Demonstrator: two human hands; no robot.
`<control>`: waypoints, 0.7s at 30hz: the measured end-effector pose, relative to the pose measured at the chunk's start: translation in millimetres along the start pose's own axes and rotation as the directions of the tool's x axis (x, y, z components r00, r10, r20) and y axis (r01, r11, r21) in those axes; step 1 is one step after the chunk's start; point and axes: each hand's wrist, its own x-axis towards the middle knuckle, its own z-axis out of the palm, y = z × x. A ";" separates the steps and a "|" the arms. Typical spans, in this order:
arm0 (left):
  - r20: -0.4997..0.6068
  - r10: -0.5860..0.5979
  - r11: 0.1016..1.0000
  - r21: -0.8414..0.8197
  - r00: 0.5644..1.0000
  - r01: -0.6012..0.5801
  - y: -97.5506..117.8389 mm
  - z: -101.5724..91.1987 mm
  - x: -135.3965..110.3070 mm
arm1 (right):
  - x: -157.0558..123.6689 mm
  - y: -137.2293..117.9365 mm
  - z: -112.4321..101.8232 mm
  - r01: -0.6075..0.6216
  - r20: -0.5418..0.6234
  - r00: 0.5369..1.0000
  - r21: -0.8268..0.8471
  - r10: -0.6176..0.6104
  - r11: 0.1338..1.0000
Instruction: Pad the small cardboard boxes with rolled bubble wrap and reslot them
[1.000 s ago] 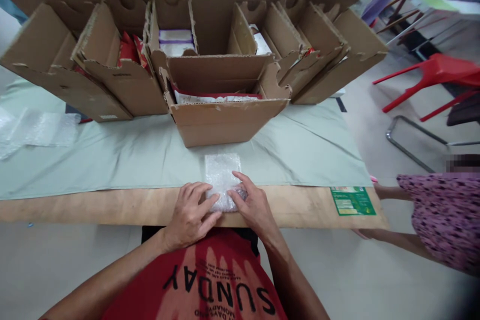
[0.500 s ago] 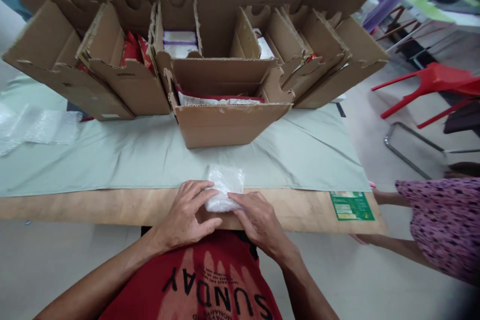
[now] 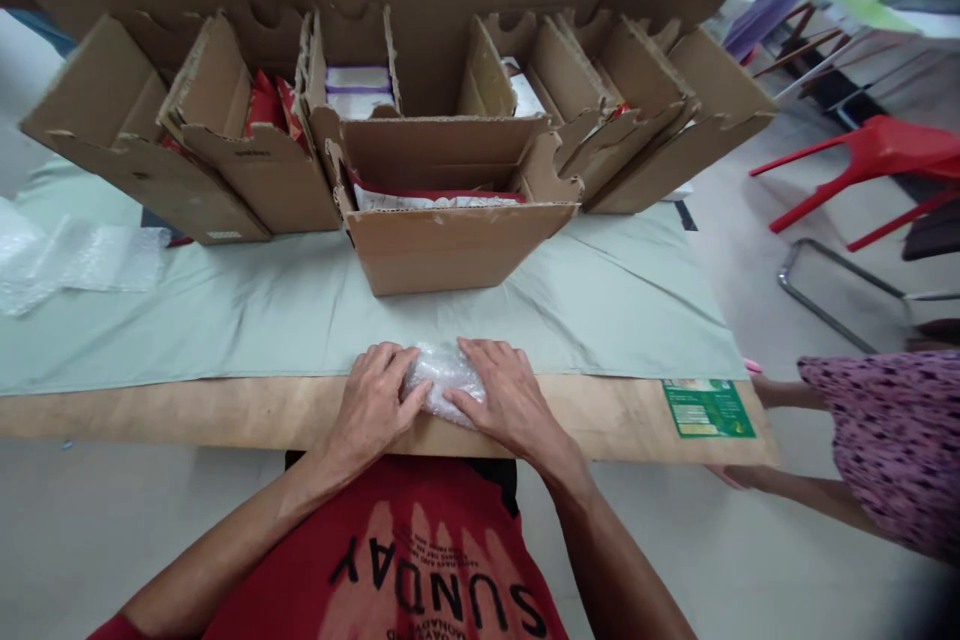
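Note:
A small packet of clear bubble wrap (image 3: 445, 378) lies at the table's near edge, partly on the green cloth and partly on bare wood. My left hand (image 3: 377, 398) grips its left side, thumb on the near corner and fingers along the far left edge. From the right, my right hand (image 3: 504, 394) holds it the same way, with fingers over the far corner and thumb on top. What the wrap contains cannot be made out.
Beyond the packet stands an open cardboard bin (image 3: 457, 250) with red and white packs. Behind it are several more cardboard bins (image 3: 247, 160). Loose bubble wrap (image 3: 82, 255) lies at left, a green label (image 3: 709, 408) at right. A person in a patterned skirt (image 3: 889, 440) stands at right.
My right hand has moved to the packet's far right corner, its fingers spreading along the side. My left hand has closed in, its thumb now on the wrap.

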 end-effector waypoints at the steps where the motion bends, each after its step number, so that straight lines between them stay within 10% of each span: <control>1: 0.009 -0.019 1.000 -0.015 1.000 0.019 -1.2 0.0 -1.2 | 1.8 0.4 1.1 -0.009 0.036 0.999 0.022 0.008 1.000; 10: 0.343 -0.105 0.786 -0.546 0.933 0.289 11.5 -25.8 -4.1 | -31.0 2.0 -6.4 0.053 -0.037 0.998 0.355 -0.043 0.933; 16: 0.104 0.270 0.846 -0.501 0.957 -0.184 29.0 -37.2 -1.0 | -42.6 5.6 -35.1 0.160 -0.025 0.987 0.258 -0.159 0.953; 21: -0.121 0.387 0.872 -0.274 0.914 -0.405 13.9 -96.5 47.8 | -22.7 3.9 -112.8 0.304 -0.131 0.950 0.185 -0.283 0.934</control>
